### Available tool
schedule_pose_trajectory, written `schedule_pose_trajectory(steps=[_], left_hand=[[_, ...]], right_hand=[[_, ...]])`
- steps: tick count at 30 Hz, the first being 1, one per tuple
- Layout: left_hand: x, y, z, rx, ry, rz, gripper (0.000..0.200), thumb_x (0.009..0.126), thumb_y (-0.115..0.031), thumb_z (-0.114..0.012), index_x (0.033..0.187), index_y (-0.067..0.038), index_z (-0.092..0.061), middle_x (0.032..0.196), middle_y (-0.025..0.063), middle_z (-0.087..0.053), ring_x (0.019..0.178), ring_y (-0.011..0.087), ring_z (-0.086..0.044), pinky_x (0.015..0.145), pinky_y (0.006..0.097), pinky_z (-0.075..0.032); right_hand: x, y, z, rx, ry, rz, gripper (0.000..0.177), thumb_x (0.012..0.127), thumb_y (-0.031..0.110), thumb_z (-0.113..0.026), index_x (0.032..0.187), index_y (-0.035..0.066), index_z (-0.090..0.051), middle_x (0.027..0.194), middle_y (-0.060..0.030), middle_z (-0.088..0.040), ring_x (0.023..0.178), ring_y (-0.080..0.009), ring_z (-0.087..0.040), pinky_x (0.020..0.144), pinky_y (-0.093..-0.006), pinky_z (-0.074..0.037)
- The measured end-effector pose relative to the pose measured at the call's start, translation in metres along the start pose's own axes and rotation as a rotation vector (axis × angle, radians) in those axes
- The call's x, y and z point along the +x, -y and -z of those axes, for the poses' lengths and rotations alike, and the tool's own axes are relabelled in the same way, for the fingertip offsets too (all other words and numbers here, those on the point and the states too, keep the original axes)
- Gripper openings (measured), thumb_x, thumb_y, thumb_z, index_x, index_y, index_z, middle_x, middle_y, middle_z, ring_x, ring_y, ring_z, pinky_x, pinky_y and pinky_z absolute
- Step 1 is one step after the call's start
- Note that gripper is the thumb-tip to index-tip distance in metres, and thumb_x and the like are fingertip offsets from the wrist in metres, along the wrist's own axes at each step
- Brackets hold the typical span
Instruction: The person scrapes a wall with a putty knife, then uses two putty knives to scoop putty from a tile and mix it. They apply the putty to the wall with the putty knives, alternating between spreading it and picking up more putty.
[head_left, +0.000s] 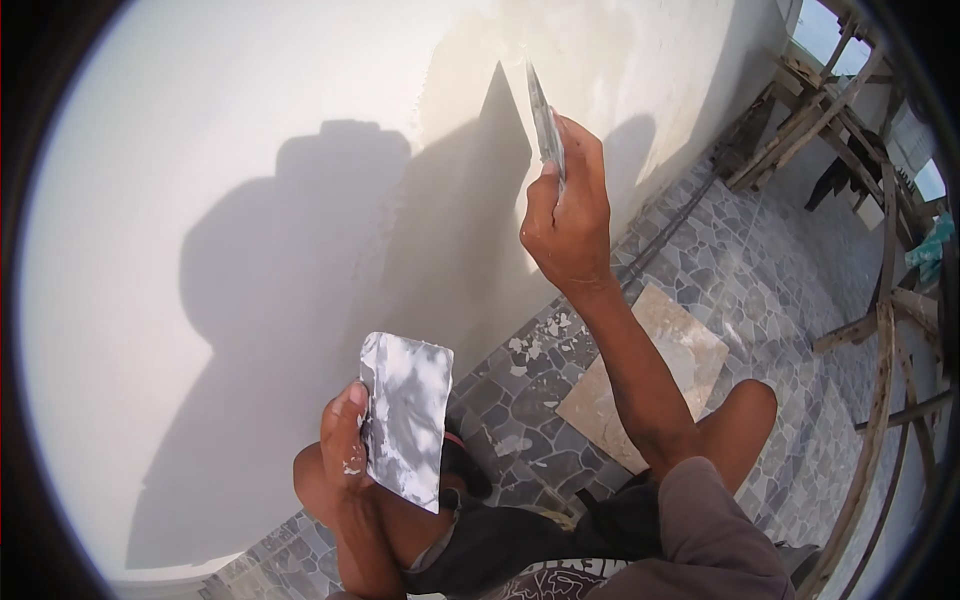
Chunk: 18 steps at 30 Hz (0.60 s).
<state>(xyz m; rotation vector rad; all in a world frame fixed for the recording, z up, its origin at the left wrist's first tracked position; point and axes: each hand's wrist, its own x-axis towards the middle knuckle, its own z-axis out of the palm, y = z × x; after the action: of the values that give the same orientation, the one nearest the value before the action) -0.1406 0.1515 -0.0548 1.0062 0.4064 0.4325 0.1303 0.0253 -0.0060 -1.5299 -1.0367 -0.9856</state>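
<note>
My left hand (345, 440) is closed on the edge of a rectangular putty plate (405, 415), its face smeared with white and grey putty. Up near the wall, my right hand (572, 215) grips a putty scraper (543, 120), seen nearly edge-on with its tip pointing up at the surface. Behind the scraper the white wall (270, 70) has a slightly darker, cream-toned patch (450, 80). Flecks of putty stick to the fingers of my left hand. Shadows of my head, arm and the scraper fall across the wall.
A square beige tile (650, 375) lies on the stone-patterned floor (770, 270) under my right arm. White putty spatters (535, 340) dot the floor by the wall. Wooden poles and scaffolding (835, 110) stand to the right, with a teal cloth (930, 248) at the edge.
</note>
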Motion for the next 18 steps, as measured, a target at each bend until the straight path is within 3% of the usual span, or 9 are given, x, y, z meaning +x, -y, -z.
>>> schedule_pose_trajectory(steps=[1,2,3,6,9,11,14,17,18], left_hand=[[0.0,0.0,0.002,-0.006,0.005,0.004,0.042,0.099,-0.028,-0.048,0.112,0.011,-0.056,0.09,0.0163,-0.068,0.071,0.0194,-0.067,0.063,0.0279,-0.055],[0.0,0.0,0.002,-0.011,0.011,0.008,0.041,0.099,-0.028,-0.048,0.112,0.011,-0.056,0.09,0.0163,-0.067,0.071,0.0195,-0.067,0.063,0.028,-0.055],[-0.001,0.0,0.002,-0.017,0.008,0.008,0.041,0.099,-0.028,-0.048,0.112,0.011,-0.056,0.09,0.0163,-0.068,0.071,0.0194,-0.067,0.063,0.0281,-0.055],[0.0,0.0,0.001,-0.026,0.0,0.003,0.04,0.099,-0.027,-0.049,0.112,0.011,-0.056,0.091,0.0163,-0.068,0.071,0.0193,-0.067,0.063,0.0283,-0.055],[0.001,0.004,0.007,-0.016,-0.025,-0.005,0.04,0.099,-0.027,-0.049,0.113,0.01,-0.056,0.091,0.0161,-0.068,0.071,0.0192,-0.067,0.063,0.0284,-0.055],[0.001,0.005,0.006,-0.009,-0.044,-0.011,0.041,0.1,-0.027,-0.049,0.112,0.011,-0.056,0.091,0.0162,-0.068,0.071,0.0191,-0.068,0.063,0.0283,-0.056],[0.001,0.003,0.004,-0.006,-0.027,-0.01,0.041,0.1,-0.027,-0.049,0.113,0.011,-0.056,0.091,0.0169,-0.068,0.071,0.0198,-0.068,0.063,0.0283,-0.056],[0.002,0.004,0.005,-0.009,-0.022,0.001,0.042,0.1,-0.027,-0.049,0.113,0.012,-0.056,0.091,0.0176,-0.068,0.071,0.0205,-0.068,0.063,0.0285,-0.056],[0.002,0.003,0.004,-0.01,-0.014,0.003,0.042,0.1,-0.027,-0.049,0.114,0.012,-0.056,0.092,0.0178,-0.068,0.071,0.0207,-0.069,0.063,0.0287,-0.056]], right_hand=[[0.01,0.006,0.011,0.097,0.019,-0.427,0.041,0.089,-0.006,-0.043,0.129,-0.011,-0.047,0.12,-0.0225,-0.048,0.095,-0.0295,-0.057,0.084,-0.0396,-0.048],[0.02,-0.011,0.013,0.036,-0.005,-0.62,0.034,0.092,0.002,-0.041,0.122,-0.012,-0.049,0.118,-0.0244,-0.048,0.089,-0.0289,-0.057,0.081,-0.0387,-0.047],[0.024,-0.035,0.012,0.001,-0.012,-0.722,0.033,0.092,0.006,-0.042,0.117,-0.014,-0.049,0.116,-0.025,-0.047,0.089,-0.0294,-0.057,0.081,-0.0398,-0.047],[0.054,-0.047,0.02,0.12,0.205,-0.959,0.04,0.089,0.007,-0.044,0.122,-0.016,-0.047,0.117,-0.0251,-0.045,0.095,-0.0319,-0.056,0.085,-0.0425,-0.046],[0.055,-0.037,-0.004,-0.126,0.106,-0.624,0.046,0.087,0.006,-0.045,0.127,-0.017,-0.045,0.118,-0.0261,-0.044,0.103,-0.0337,-0.051,0.087,-0.0429,-0.046],[0.047,-0.02,-0.019,-0.17,0.015,-0.257,0.051,0.083,0.001,-0.047,0.131,-0.018,-0.041,0.119,-0.025,-0.044,0.106,-0.0357,-0.045,0.09,-0.0436,-0.045],[0.031,0.001,-0.03,-0.203,0.01,0.126,0.057,0.073,-0.008,-0.054,0.13,-0.014,-0.046,0.121,-0.0239,-0.046,0.107,-0.037,-0.048,0.09,-0.0447,-0.045],[0.014,0.01,-0.022,-0.077,0.105,0.29,0.061,0.07,-0.014,-0.052,0.131,-0.009,-0.048,0.12,-0.0212,-0.052,0.111,-0.0352,-0.052,0.092,-0.0443,-0.045],[0.01,0.008,-0.015,-0.068,0.093,0.251,0.061,0.071,-0.014,-0.052,0.132,-0.008,-0.048,0.12,-0.0212,-0.052,0.111,-0.0348,-0.053,0.092,-0.0436,-0.045]])
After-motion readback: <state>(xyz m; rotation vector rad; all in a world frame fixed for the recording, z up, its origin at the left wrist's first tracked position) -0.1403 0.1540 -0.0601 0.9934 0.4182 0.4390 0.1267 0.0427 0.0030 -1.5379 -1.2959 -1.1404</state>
